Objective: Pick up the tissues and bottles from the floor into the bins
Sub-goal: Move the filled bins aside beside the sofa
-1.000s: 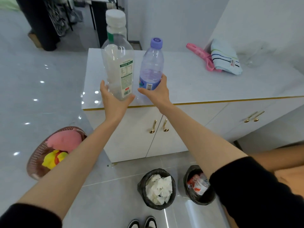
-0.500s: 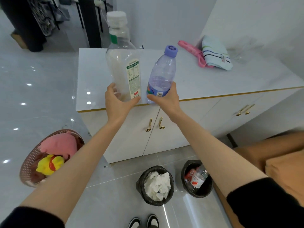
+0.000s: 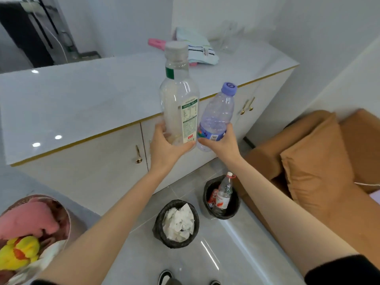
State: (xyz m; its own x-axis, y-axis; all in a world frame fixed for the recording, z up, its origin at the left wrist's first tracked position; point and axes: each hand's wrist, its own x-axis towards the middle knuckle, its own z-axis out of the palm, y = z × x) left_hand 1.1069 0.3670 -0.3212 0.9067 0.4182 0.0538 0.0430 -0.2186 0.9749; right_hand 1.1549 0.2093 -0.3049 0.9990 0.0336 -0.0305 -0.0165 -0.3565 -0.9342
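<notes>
Both arms are stretched straight out in front, forearms bare, black sleeves bunched up near the bottom edge of the shot. The left hand [image 3: 164,149] has its grip wrapped around the lower part of the big clear bottle [image 3: 180,103]: thumb across the near side under the label, fingers curled round the far left side. That bottle stands pretty much upright, white cap on top. The right hand [image 3: 223,144] has its grip closed on the bottom end of the small bottle [image 3: 217,118], which has a purple cap and leans a bit to the right. The two bottles sit right beside each other, looks like they touch down low where the thumbs nearly meet.

Both are up in the air in front of the white cabinet's surface [image 3: 82,99], roughly level with its gold edge.

Down on the floor under the arms are two black bins. The left bin [image 3: 159,233] is stuffed with white tissues [image 3: 177,222]; the right bin [image 3: 236,210] has a capped bottle [image 3: 224,194] poking out of it. Far left there's a basket [image 3: 67,214] with a yellow toy [image 3: 18,254]. A tan cushion [image 3: 314,161] sits off to the right.
</notes>
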